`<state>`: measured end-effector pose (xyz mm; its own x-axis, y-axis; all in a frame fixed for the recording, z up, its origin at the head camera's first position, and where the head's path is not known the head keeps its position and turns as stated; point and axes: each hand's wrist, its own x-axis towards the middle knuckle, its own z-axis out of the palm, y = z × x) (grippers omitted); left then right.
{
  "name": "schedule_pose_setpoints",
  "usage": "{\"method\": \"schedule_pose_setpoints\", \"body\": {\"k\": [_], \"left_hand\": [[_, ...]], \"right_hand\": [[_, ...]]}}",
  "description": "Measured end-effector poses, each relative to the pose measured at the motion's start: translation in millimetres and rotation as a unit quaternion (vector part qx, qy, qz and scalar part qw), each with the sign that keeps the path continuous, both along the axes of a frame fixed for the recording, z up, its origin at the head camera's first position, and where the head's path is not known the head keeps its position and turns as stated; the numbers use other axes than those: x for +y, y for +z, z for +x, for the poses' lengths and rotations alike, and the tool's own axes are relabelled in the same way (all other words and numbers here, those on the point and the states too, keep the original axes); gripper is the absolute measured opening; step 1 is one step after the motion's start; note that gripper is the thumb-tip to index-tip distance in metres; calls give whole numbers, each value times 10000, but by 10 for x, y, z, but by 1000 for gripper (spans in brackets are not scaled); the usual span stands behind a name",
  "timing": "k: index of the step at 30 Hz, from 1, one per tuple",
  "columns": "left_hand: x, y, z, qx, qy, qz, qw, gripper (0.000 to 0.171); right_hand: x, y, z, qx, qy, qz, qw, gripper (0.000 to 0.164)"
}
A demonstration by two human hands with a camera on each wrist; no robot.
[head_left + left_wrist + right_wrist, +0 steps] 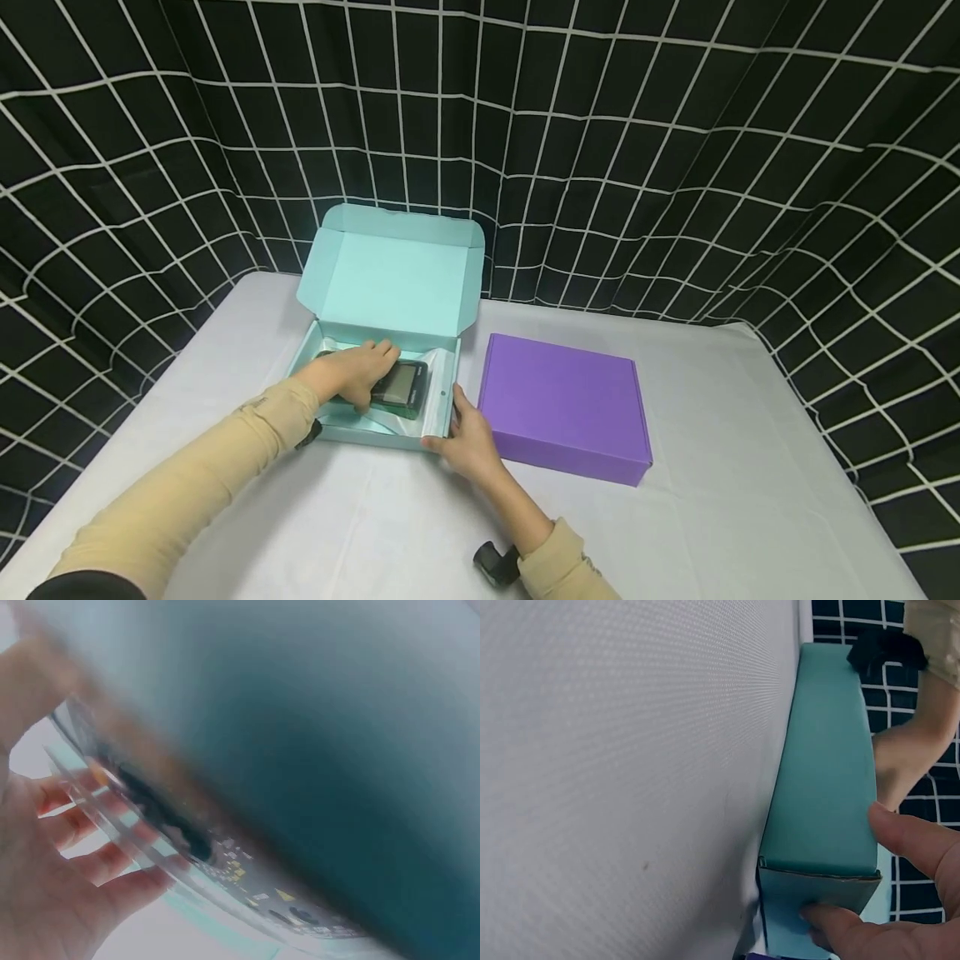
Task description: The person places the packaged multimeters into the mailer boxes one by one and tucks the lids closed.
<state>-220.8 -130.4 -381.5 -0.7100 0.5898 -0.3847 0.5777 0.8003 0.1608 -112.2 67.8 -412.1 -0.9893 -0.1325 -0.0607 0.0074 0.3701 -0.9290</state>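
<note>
A turquoise cardboard box [360, 437] stands on the table with its lid [393, 283] raised at the back. Inside lies a dark flat device with a grey screen [403, 385], green along its lower edge, among clear plastic wrapping [441, 371]. My left hand [363, 368] reaches into the box and grips the device, covering its left part. The left wrist view shows the left hand's fingers [112, 862] against clear plastic; a blurred surface hides much there. With thumb and fingers, my right hand [468, 437] holds the box's front right corner, seen close in the right wrist view.
A closed purple box [562, 404] lies just right of the turquoise one. White cloth [720, 483] covers the table, and a black curtain with a white grid [600, 150] surrounds its back and sides. Black wrist cameras [495, 565] are strapped on the arms.
</note>
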Motion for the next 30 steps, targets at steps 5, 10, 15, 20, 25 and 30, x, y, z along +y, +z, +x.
{"method": "schedule_pose_setpoints", "body": {"k": [5, 10, 15, 20, 25, 30], "left_hand": [[31, -3, 0, 58, 10, -105, 9999, 81], [27, 32, -21, 48, 132, -164, 9998, 81], [-1, 89, -21, 2, 201, -86, 9998, 81], [-28, 92, 20, -9, 165, 69, 9998, 89], [-156, 178, 20, -138, 639, 1159, 9911, 108], [-408, 401, -129, 846, 2438, 2965, 9195, 94]], "right_hand": [[5, -8, -8, -15, -6, -63, 10000, 93], [-18, 5, -48, -141, -28, -232, 9996, 93], [-21, 69, -85, -149, 100, 21, 9998, 91], [120, 245, -170, -600, 381, 141, 9974, 80], [313, 511, -430, -761, -35, -451, 9961, 66], [394, 573, -777, -657, -334, -1493, 9860, 64]]}}
